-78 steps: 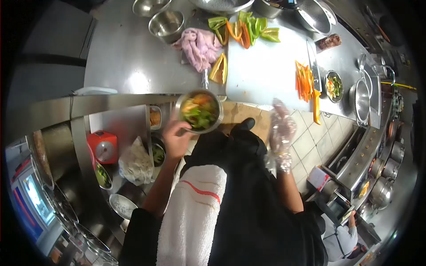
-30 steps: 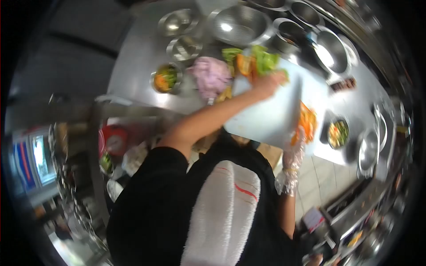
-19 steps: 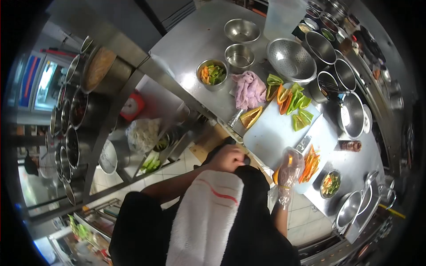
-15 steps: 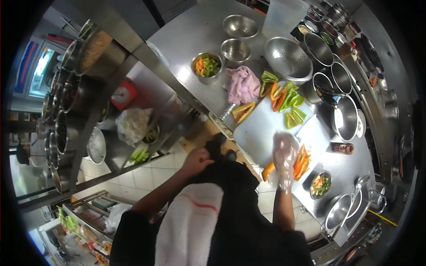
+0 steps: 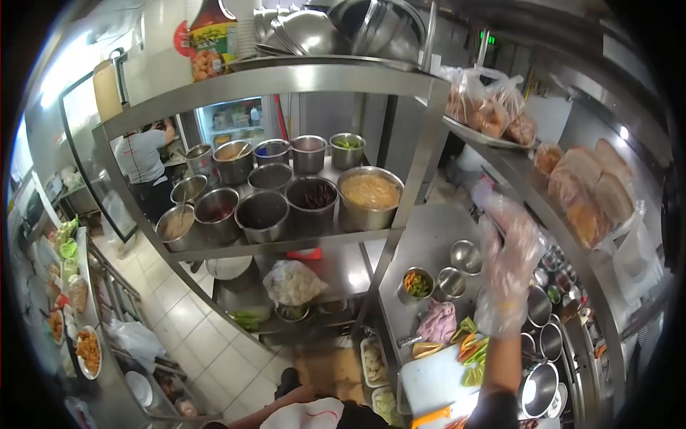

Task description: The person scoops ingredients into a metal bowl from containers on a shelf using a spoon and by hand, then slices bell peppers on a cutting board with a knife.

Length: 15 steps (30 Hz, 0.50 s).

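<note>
While high over steel counter (image 5: 421, 239), right grip (image 5: 509, 264) loosely spread — hold unclear; left grip (image 5: 306, 393) unclear — tiled floor (image 5: 207, 365) below.

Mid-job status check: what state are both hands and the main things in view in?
Right hand: in a clear plastic glove, held up; grip unclear
Left hand: bare, low in view; grip unclear
Cutting board: lying flat, partly covered
Green pepper pieces: cut open
Orange knife handle: lying at the board's near edge
Pepper bowl: uncovered, holding chopped pieces
Pink cloth: crumpled
Plastic bag: filled
</note>
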Each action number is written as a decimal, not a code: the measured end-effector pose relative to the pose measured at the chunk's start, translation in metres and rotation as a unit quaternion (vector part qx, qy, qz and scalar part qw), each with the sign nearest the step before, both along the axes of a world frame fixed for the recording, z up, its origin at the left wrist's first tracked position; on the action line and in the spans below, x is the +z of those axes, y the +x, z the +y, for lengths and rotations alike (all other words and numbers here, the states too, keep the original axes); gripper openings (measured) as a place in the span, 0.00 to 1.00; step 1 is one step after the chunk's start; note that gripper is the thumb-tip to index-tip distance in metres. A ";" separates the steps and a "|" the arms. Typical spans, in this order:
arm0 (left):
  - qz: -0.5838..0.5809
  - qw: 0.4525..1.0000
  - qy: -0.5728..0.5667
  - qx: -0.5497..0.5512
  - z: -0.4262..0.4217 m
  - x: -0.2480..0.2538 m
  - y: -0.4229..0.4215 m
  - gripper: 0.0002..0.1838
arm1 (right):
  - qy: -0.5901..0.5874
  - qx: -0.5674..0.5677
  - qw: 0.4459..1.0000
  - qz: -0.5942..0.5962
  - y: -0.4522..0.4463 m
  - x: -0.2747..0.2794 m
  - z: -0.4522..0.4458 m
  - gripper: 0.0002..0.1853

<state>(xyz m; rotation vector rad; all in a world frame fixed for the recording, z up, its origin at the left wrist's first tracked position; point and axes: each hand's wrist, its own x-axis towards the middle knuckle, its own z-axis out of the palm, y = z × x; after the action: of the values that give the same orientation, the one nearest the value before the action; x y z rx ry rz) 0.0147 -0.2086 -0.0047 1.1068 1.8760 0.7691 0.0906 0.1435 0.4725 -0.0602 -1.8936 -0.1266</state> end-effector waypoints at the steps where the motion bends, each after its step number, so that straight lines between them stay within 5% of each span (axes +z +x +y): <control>1: -0.006 1.000 0.010 0.004 0.004 0.004 -0.005 0.24 | 0.039 0.049 0.997 0.035 -0.015 0.027 -0.003 0.12; 2: -0.012 1.000 0.018 0.008 0.007 0.008 -0.010 0.24 | 0.073 0.097 0.990 0.068 -0.030 0.052 -0.005 0.11; 4: -0.016 0.999 0.030 0.020 0.011 0.015 -0.026 0.24 | 0.134 -0.049 0.989 0.046 -0.052 0.095 -0.012 0.09; 6: -0.019 0.998 0.037 0.036 0.002 0.021 -0.043 0.24 | 0.036 0.058 0.996 0.059 -0.094 0.140 -0.009 0.09; 9: -0.025 0.997 0.038 0.064 -0.019 0.023 -0.073 0.23 | -0.011 0.047 0.998 0.036 -0.155 0.207 0.005 0.12; 10: -0.026 0.996 0.034 0.075 -0.029 0.020 -0.081 0.23 | 0.127 -0.002 0.992 -0.007 -0.170 0.233 0.019 0.13; 13: -0.034 0.994 0.033 0.098 -0.048 0.015 -0.114 0.23 | 0.036 -0.026 0.997 -0.058 -0.201 0.262 -0.032 0.12; 15: -0.041 0.993 0.029 0.109 -0.057 0.018 -0.133 0.22 | 0.104 -0.017 0.993 -0.056 -0.221 0.272 -0.052 0.11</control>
<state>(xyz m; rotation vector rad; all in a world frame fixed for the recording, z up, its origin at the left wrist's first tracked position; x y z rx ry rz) -0.1186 -0.2653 0.0133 0.9009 1.9353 0.9822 -0.1307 0.0915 0.7444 0.0578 -1.9812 -0.3552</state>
